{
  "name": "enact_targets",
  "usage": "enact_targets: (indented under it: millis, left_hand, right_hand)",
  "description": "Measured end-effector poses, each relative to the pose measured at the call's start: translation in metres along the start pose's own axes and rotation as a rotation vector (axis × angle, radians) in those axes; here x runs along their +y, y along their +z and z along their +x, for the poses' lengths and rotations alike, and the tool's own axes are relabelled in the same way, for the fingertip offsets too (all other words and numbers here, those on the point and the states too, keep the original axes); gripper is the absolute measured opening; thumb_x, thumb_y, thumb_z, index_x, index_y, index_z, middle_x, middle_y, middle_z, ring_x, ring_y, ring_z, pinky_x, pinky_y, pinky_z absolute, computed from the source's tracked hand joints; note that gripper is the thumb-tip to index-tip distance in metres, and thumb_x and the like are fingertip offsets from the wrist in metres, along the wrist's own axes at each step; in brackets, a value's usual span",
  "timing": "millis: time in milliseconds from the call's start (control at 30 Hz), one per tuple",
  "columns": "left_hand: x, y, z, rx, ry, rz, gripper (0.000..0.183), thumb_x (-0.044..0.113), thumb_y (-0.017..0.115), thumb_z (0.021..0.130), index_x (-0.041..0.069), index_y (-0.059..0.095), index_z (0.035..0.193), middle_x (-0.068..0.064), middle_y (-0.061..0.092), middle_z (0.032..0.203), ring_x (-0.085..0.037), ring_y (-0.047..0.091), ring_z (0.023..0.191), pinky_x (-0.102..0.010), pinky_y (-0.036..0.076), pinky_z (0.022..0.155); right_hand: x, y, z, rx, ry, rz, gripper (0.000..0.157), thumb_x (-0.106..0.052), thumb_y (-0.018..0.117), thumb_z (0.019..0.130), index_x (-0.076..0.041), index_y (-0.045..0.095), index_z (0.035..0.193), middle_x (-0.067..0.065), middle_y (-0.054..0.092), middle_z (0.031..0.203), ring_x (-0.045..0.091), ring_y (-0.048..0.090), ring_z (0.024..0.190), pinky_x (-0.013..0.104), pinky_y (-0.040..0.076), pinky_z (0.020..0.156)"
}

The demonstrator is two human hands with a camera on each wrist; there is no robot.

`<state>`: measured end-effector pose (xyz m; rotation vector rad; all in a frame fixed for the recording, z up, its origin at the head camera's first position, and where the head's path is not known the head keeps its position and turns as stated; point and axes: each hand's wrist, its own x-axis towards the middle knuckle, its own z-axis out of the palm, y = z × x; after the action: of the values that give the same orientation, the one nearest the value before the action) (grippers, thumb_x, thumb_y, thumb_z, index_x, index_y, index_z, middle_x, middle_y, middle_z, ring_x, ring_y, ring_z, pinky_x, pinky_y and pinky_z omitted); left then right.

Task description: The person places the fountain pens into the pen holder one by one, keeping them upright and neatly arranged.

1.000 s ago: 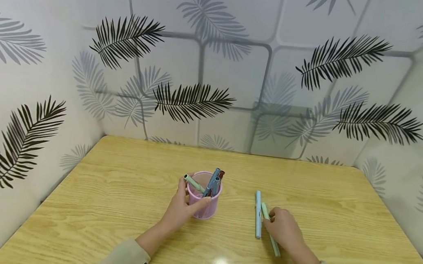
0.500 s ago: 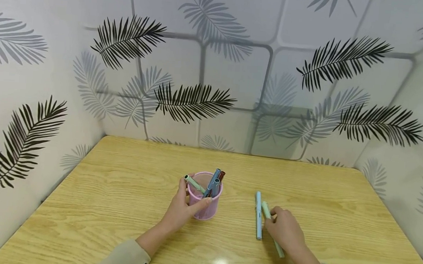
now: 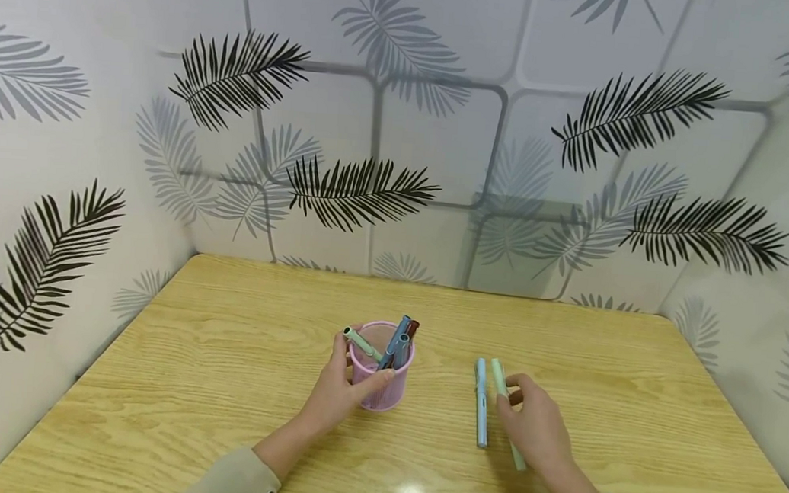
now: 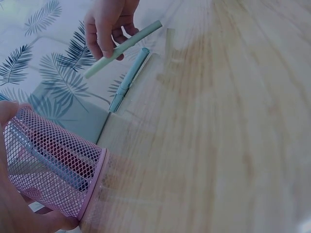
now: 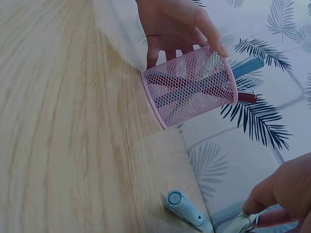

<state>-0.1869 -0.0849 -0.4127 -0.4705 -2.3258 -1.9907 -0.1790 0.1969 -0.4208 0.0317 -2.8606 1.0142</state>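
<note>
My left hand (image 3: 338, 389) holds a pink mesh pen cup (image 3: 387, 393) from its left side, thumb across the front. Inside lean a light green pen (image 3: 363, 344), two blue pens (image 3: 396, 338) and a dark red one (image 3: 414, 327). Over to the right, my right hand (image 3: 537, 426) pinches another light green pen (image 3: 499, 376) between thumb and fingers. In the left wrist view this green pen (image 4: 141, 35) appears raised off the table. Just left of it a light blue pen (image 3: 481, 409) lies on the table, untouched.
The wooden table (image 3: 258, 329) is bounded behind and at both sides by pale walls (image 3: 429, 142) with a leaf pattern. A light glare spot shows on the table near the front.
The green pen in my right hand has risen from the table, its far end moving up and away. The left hand and the pen cup have stayed put.
</note>
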Motion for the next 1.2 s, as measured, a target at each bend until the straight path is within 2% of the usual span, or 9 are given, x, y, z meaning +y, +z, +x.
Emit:
enact_targets:
  millis: [267, 500, 667, 867, 1100, 1200]
  left_hand:
    - [-0.001, -0.001, 0.000, 0.008, 0.001, 0.009, 0.075, 0.016, 0.068, 0.085, 0.006, 0.021, 0.143, -0.020, 0.042, 0.129, -0.041, 0.045, 0.116, -0.048, 0.046, 0.087]
    - [-0.003, -0.001, 0.001, -0.005, -0.003, -0.012, 0.076, 0.017, 0.068, 0.086, 0.006, 0.019, 0.143, -0.025, 0.039, 0.132, -0.040, 0.046, 0.117, -0.046, 0.046, 0.087]
    - [-0.004, -0.001, 0.001, -0.010, -0.013, -0.019, 0.077, 0.018, 0.068, 0.086, 0.007, 0.018, 0.144, -0.024, 0.039, 0.133, -0.039, 0.046, 0.117, -0.044, 0.047, 0.086]
    - [-0.004, -0.001, 0.002, -0.010, -0.020, -0.019, 0.076, 0.019, 0.068, 0.086, 0.008, 0.019, 0.143, -0.024, 0.039, 0.132, -0.041, 0.048, 0.114, -0.044, 0.048, 0.084]
    - [-0.003, -0.001, 0.001, 0.002, -0.025, 0.008, 0.076, 0.020, 0.069, 0.085, 0.009, 0.021, 0.143, -0.017, 0.042, 0.129, -0.041, 0.047, 0.114, -0.043, 0.048, 0.083]
    - [-0.004, -0.001, 0.001, 0.005, -0.022, 0.010, 0.076, 0.020, 0.069, 0.085, 0.009, 0.021, 0.143, -0.016, 0.043, 0.129, -0.041, 0.047, 0.114, -0.043, 0.048, 0.083]
  right_hand:
    - [-0.008, 0.000, -0.001, 0.106, -0.049, 0.075, 0.029, -0.012, 0.056, 0.091, -0.002, 0.054, 0.118, 0.010, 0.062, 0.086, 0.015, 0.055, 0.064, 0.026, 0.044, 0.048]
    - [-0.015, 0.005, 0.001, 0.236, -0.186, 0.170, 0.024, -0.007, 0.060, 0.089, -0.004, 0.055, 0.113, 0.010, 0.063, 0.086, 0.019, 0.057, 0.071, 0.026, 0.048, 0.056]
    - [-0.026, 0.009, 0.002, 0.304, -0.282, 0.285, 0.024, -0.007, 0.062, 0.088, -0.007, 0.056, 0.112, 0.006, 0.064, 0.088, 0.016, 0.058, 0.073, 0.025, 0.050, 0.058]
    - [-0.045, 0.012, 0.001, 0.351, -0.391, 0.434, 0.026, 0.000, 0.063, 0.087, -0.005, 0.055, 0.111, 0.004, 0.062, 0.088, 0.011, 0.059, 0.076, 0.020, 0.050, 0.058]
    - [-0.086, 0.002, -0.011, 0.375, -0.531, 0.531, 0.024, 0.013, 0.060, 0.083, 0.007, 0.053, 0.106, 0.017, 0.059, 0.082, 0.022, 0.061, 0.069, 0.020, 0.051, 0.057]
    - [-0.099, -0.001, -0.014, 0.374, -0.577, 0.575, 0.025, 0.015, 0.059, 0.083, 0.009, 0.052, 0.106, 0.019, 0.057, 0.081, 0.021, 0.061, 0.069, 0.020, 0.051, 0.059]
